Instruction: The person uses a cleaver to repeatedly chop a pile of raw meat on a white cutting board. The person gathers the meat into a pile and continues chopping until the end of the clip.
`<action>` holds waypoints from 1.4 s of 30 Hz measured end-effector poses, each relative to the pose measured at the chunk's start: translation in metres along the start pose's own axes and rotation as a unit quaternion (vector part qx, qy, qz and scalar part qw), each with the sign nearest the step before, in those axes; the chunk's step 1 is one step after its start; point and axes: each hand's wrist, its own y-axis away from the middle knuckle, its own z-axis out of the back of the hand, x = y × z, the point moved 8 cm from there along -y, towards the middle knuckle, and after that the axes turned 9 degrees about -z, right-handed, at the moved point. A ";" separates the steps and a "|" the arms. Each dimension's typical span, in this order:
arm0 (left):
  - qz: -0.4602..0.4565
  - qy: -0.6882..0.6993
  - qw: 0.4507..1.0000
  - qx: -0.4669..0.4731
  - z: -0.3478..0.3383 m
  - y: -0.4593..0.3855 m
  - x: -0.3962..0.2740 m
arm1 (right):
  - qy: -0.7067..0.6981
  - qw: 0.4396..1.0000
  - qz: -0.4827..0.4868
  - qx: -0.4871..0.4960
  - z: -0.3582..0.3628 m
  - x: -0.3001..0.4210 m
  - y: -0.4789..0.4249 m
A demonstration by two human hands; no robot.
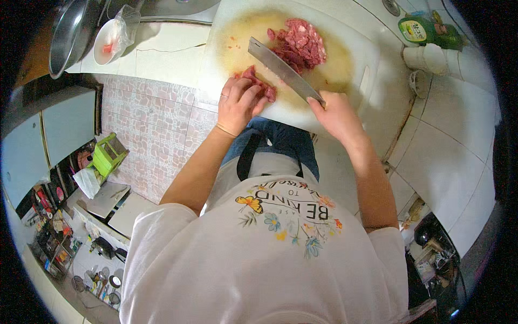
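A white cutting board [210, 87], stained yellow in the middle, lies before me. My right hand [336, 115] grips a broad-bladed kitchen knife [283, 65] by its handle, and the blade slants across the board toward the upper left. Under the fingers of my left hand [239, 101] is a strip of raw red meat [265, 90] near the board's front edge. The blade is to the right of that strip, with a gap between them. Beyond the knife rests a heap of cut raw meat [305, 42], partly hidden by the blade.
Left of the board, a white bowl [99, 50] holds a clear plastic bag with a small reddish thing. A dark metal pan [66, 44] stands farther left. Green bottles [417, 30] and white cup-like vessels [431, 58] are at right. A green plastic stool [106, 158] is on the left.
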 end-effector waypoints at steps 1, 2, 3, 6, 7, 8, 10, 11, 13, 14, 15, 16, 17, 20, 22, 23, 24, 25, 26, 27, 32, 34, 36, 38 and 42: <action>0.008 -0.003 1.000 0.020 -0.003 0.001 -0.003 | -0.016 1.000 -0.001 -0.010 -0.001 -0.003 0.000; 0.015 -0.007 0.999 0.040 -0.006 0.001 -0.007 | -0.031 0.999 -0.003 -0.020 -0.006 -0.007 -0.001; 0.024 -0.010 0.998 0.058 -0.009 0.000 -0.010 | -0.046 0.998 -0.004 -0.031 -0.010 -0.011 -0.001; 0.041 -0.019 0.999 0.019 -0.017 -0.005 -0.002 | -0.049 0.997 0.017 -0.063 -0.018 -0.015 0.003; 0.058 -0.018 0.998 0.028 -0.019 -0.007 -0.001 | -0.045 0.997 0.011 -0.063 -0.017 -0.016 0.005; 0.054 0.000 0.998 0.032 -0.023 -0.009 0.000 | -0.041 0.997 0.004 -0.063 -0.016 -0.016 0.007; 0.048 0.032 0.998 0.039 -0.029 -0.013 0.002 | -0.040 0.997 -0.002 -0.060 -0.015 -0.016 0.009; 0.044 0.039 0.997 0.041 -0.031 -0.013 0.001 | -0.043 0.997 -0.001 -0.059 -0.015 -0.016 0.010; 0.038 0.054 0.997 0.045 -0.034 -0.016 -0.002 | -0.046 0.997 0.005 -0.061 -0.014 -0.016 0.010; 0.014 0.036 0.999 0.039 -0.029 -0.016 -0.004 | -0.045 0.997 0.011 -0.064 -0.016 -0.016 0.010; 0.019 0.020 0.999 0.036 -0.026 -0.014 -0.002 | -0.045 0.997 0.017 -0.066 -0.016 -0.015 0.010; 0.025 0.003 0.999 0.033 -0.023 -0.010 0.000 | -0.047 0.996 0.018 -0.072 -0.013 -0.010 0.014; 0.030 -0.014 0.999 0.029 -0.021 -0.006 0.002 | -0.032 0.996 0.026 -0.082 -0.014 -0.007 0.016; 0.072 -0.026 0.997 0.014 -0.014 0.005 0.008 | 0.020 0.995 0.034 -0.089 -0.022 -0.002 0.019; 0.083 -0.012 0.996 -0.003 -0.010 -0.001 0.000 | 0.019 0.994 0.034 -0.101 -0.024 -0.001 0.019; 0.086 -0.007 0.996 -0.001 -0.014 -0.005 -0.005 | 0.019 0.994 0.034 -0.106 -0.024 -0.001 0.019; 0.092 -0.010 0.996 0.006 -0.019 -0.007 -0.008 | 0.017 0.994 0.033 -0.101 -0.026 -0.005 0.018; 0.095 -0.031 0.995 0.011 -0.025 -0.009 -0.007 | 0.017 0.994 0.035 -0.102 -0.027 -0.005 0.017; 0.100 -0.042 0.994 0.024 -0.028 -0.010 -0.004 | 0.016 0.994 0.038 -0.103 -0.027 -0.005 0.016; 0.104 -0.052 0.992 0.038 -0.029 -0.013 -0.002 | 0.015 0.994 0.039 -0.104 -0.027 -0.006 0.016; 0.129 0.056 0.990 0.012 -0.018 -0.017 0.019 | 0.003 0.996 0.022 -0.090 -0.027 -0.010 0.016; 0.216 0.182 0.959 -0.034 -0.014 -0.021 0.023 | -0.003 0.995 0.022 -0.093 -0.025 -0.010 0.016; 0.317 0.327 0.886 -0.081 -0.014 -0.018 0.031 | -0.004 0.995 0.017 -0.096 -0.025 -0.011 0.016; 0.329 0.299 0.892 -0.086 -0.010 -0.016 0.048 | 0.000 0.995 0.009 -0.098 -0.026 -0.012 0.015; 0.382 0.473 0.786 -0.115 -0.009 -0.022 0.049 | -0.010 0.995 0.021 -0.100 -0.026 -0.011 0.015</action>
